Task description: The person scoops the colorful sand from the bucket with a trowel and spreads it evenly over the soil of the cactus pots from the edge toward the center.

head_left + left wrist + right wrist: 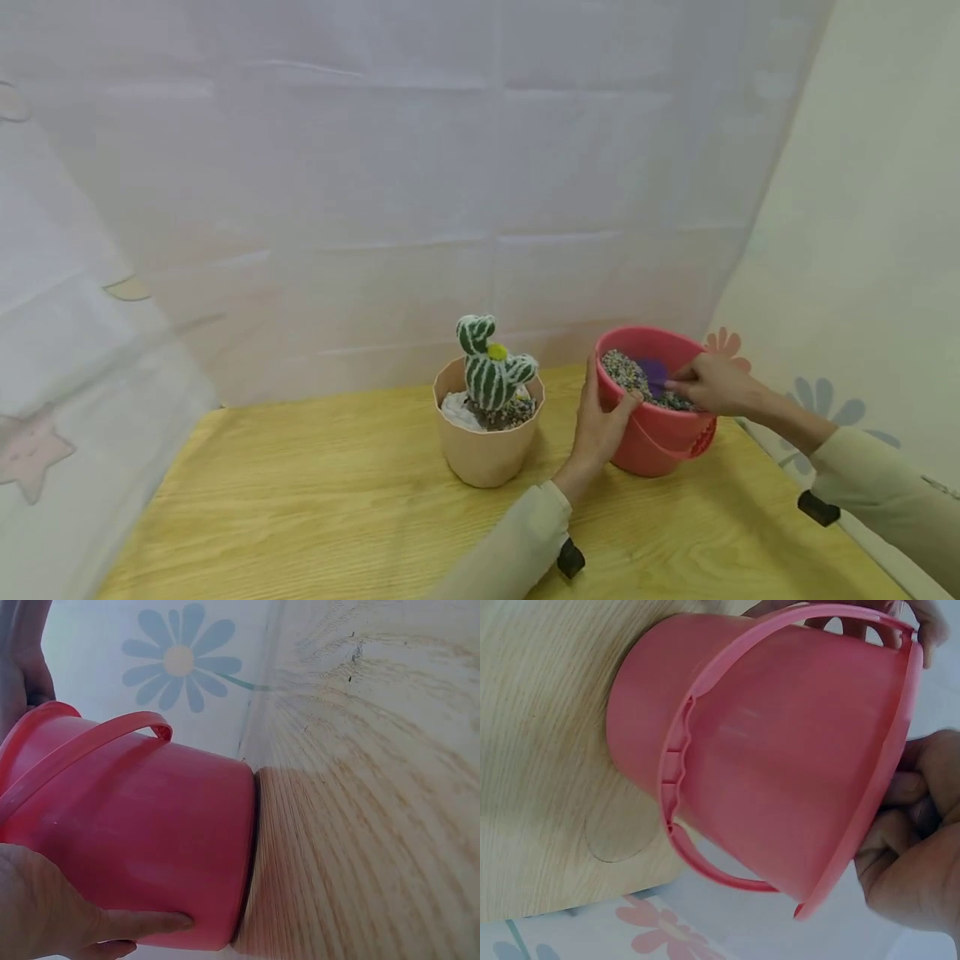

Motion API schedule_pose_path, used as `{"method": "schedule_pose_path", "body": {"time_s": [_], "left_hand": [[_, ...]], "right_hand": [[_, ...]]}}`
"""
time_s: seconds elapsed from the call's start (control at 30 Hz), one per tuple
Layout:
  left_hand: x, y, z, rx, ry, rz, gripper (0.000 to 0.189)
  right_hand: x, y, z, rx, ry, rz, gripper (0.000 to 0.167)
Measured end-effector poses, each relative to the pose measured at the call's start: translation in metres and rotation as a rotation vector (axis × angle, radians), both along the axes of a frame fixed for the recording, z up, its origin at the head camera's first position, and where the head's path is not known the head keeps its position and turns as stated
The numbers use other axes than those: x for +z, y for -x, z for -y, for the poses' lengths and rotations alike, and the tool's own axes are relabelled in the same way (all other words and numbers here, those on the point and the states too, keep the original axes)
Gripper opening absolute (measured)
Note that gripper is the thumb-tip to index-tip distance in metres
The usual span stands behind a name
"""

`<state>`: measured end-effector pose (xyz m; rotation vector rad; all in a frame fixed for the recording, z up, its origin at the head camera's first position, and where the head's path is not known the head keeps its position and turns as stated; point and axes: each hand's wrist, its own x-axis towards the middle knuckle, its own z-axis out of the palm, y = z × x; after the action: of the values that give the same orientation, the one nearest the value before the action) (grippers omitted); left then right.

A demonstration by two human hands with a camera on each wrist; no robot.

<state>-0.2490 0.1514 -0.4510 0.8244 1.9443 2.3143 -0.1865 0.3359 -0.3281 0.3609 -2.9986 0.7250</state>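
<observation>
A pink bucket (647,450) stands on the table, partly filled with multicoloured gravel (624,372). My left hand (602,427) holds the bucket's side, its thumb at the rim; in the left wrist view its fingers (142,922) lie along the outer wall. Inside the rim, my right hand (714,385) grips a purple scoop (654,375), whose blade is partly sunk in the gravel. From the right wrist view the bucket wall (780,765) hides the blade. Left of the bucket is a beige planter (483,460) with a knitted green cactus (489,385).
White material (459,410) and some gravel (519,412) surround the cactus base. The bucket's handle (676,750) hangs down its side. The wooden table (300,492) meets a pale cloth backdrop (375,208) behind, with printed cloth at both sides.
</observation>
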Motion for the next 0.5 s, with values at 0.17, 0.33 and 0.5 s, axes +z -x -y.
{"method": "schedule_pose_path", "body": {"time_s": [0.17,0.33,0.5], "left_hand": [[0.001,0.0,-0.001,-0.022,0.012,0.031,0.089],[-0.003,0.0,0.0,-0.054,0.01,0.027,0.089],[-0.003,0.003,0.002,-0.064,0.005,0.044,0.089]], "right_hand": [[-0.003,0.0,-0.007,0.084,0.027,-0.002,0.022],[-0.003,0.0,-0.012,0.161,0.044,0.041,0.023],[0.002,0.002,-0.016,0.177,0.103,0.12,0.025]]}}
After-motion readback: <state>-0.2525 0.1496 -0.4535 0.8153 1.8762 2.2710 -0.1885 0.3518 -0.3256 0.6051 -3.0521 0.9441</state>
